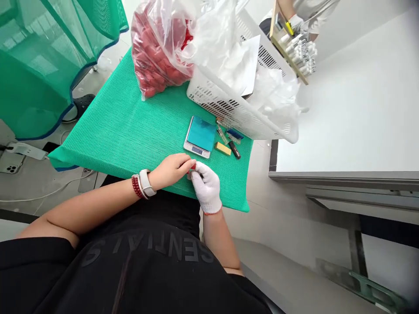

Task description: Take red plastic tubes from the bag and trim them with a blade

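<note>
Over the near edge of the green-covered table (111, 131), my two hands meet at a small red piece (193, 166). My bare left hand (175, 170), with a watch and red beads at the wrist, pinches it from the left. My right hand (207, 185), in a white glove, closes on it from the right. Most of the piece is hidden by my fingers. Just beyond my hands lies a small scale (200, 134) with a blue top. To its right are a yellow block (223, 148) and a black marker-like item (235, 150).
A clear bag of red pieces (157, 56) stands at the table's back. Beside it is a white slotted basket (225, 107) holding plastic bags. At the upper right, a person's gloved hand (296, 22) is near a wooden tray (288, 56) of white items. Green netting hangs at the left.
</note>
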`<action>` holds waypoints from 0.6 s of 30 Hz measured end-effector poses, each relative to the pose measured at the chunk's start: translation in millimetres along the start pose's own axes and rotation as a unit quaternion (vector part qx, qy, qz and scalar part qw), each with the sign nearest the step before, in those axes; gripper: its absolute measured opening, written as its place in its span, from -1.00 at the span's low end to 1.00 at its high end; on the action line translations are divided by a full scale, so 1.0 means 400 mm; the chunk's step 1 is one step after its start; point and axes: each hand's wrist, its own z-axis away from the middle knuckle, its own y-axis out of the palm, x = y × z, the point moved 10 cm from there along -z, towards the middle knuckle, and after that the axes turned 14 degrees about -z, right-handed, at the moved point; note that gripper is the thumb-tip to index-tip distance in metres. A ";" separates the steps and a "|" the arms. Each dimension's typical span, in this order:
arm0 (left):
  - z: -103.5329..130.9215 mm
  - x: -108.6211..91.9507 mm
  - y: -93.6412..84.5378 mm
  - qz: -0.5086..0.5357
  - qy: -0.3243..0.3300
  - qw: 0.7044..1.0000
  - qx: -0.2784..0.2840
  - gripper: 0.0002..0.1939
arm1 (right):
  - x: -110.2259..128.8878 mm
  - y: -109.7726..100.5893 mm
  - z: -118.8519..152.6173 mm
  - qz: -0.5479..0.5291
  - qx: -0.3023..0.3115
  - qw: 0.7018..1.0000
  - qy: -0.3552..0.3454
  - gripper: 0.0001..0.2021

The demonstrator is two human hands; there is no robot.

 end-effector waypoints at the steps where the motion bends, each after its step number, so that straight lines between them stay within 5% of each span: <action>1: -0.002 0.001 -0.008 -0.002 -0.002 1.000 0.004 -0.61 | 0.006 0.001 -0.005 0.017 0.006 1.000 -0.002 -0.80; 12: -0.055 -0.088 -0.136 -0.158 0.122 0.980 -0.024 -0.78 | 0.015 0.010 -0.074 -0.214 0.006 0.973 0.090 -0.77; 16: -0.100 -0.061 -0.110 -0.087 0.095 0.988 0.081 -0.67 | 0.088 -0.014 -0.111 0.003 0.062 0.996 -0.059 -0.73; 18: -0.112 -0.050 -0.094 -0.056 0.095 0.987 0.121 -0.63 | 0.130 -0.021 -0.110 0.143 0.075 0.968 -0.192 -0.66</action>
